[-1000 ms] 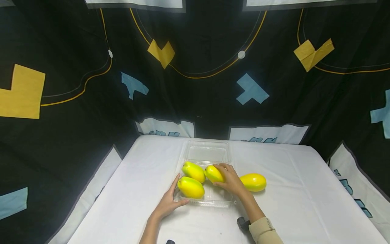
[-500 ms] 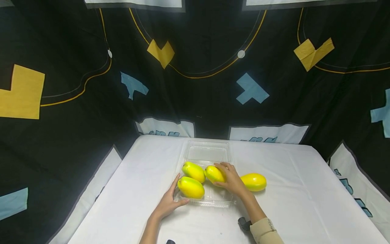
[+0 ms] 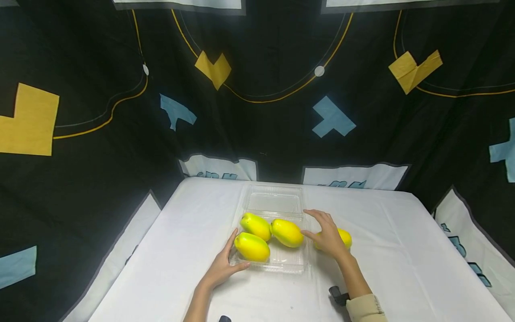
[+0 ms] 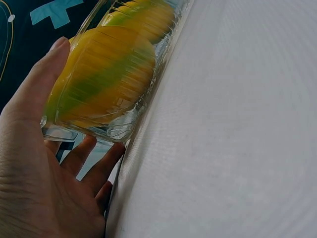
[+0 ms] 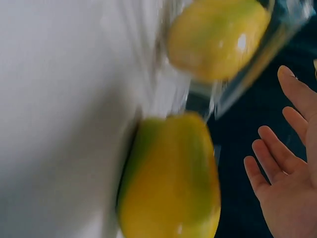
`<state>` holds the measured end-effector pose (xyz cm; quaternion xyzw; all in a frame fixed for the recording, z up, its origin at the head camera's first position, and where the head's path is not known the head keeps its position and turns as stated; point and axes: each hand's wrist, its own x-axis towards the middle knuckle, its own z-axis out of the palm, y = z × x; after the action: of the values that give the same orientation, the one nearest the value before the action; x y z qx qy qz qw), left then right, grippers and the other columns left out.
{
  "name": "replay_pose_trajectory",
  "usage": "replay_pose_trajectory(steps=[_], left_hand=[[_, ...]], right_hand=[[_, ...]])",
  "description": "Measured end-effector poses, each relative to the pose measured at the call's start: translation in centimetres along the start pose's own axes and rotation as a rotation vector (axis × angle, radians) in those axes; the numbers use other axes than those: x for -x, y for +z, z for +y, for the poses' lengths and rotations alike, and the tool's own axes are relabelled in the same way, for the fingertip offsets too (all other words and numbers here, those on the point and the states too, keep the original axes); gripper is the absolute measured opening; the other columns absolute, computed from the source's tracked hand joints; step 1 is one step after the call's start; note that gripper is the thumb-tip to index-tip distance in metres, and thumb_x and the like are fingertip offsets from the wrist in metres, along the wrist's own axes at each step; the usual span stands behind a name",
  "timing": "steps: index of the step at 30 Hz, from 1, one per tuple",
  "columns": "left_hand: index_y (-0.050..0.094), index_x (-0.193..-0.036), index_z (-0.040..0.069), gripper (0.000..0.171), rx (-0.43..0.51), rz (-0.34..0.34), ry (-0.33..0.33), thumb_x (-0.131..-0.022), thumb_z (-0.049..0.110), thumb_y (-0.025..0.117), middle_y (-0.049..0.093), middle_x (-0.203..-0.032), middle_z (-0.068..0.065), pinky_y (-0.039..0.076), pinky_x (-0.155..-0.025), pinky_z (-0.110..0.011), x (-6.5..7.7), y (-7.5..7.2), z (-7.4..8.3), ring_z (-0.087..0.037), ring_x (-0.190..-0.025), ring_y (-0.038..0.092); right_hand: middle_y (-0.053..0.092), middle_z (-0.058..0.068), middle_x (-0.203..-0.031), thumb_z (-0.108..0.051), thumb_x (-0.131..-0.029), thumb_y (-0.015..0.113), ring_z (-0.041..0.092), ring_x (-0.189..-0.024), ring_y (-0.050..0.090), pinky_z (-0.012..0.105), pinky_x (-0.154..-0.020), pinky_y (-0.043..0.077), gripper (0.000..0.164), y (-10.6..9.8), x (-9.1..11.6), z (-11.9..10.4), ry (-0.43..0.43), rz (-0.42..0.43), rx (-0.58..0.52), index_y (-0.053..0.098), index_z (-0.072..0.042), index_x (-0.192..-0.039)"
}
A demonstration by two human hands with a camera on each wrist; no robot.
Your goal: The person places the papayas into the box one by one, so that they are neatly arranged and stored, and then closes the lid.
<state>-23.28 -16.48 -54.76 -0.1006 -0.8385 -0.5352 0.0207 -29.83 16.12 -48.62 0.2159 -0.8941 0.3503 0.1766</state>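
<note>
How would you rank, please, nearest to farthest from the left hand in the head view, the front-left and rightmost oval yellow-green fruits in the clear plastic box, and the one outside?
1. Front-left fruit: beside the left hand.
2. Rightmost boxed fruit: right of the first.
3. Outside fruit: right of the box.

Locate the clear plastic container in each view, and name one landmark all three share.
Head: container, lower half, near centre, holding three yellow fruits.
Left wrist: container, upper left, cut off by the top edge.
Right wrist: container, upper right, blurred.
Shared landmark: white tablecloth.
</note>
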Motion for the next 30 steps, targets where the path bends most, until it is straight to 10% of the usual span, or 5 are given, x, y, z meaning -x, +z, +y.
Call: replay_pose_trajectory(steps=[30], left_hand=[[0.012, -0.148, 0.033, 0.101, -0.003, 0.003, -0.018, -0.071, 0.042, 0.077, 0.018, -0.152, -0.005, 0.016, -0.098, -0.071, -0.1, -0.1, -0.1, -0.037, -0.131, 0.031]], right_hand=[[0.044, 0.018, -0.135, -0.022, -0.071, 0.081, 0.041, -0.124, 0.037, 0.065, -0.099, 0.024, 0.065, -3.5, 4.7, 6.3, 0.094, -0.066, -0.078, 0.054, -0.010, -0.129]])
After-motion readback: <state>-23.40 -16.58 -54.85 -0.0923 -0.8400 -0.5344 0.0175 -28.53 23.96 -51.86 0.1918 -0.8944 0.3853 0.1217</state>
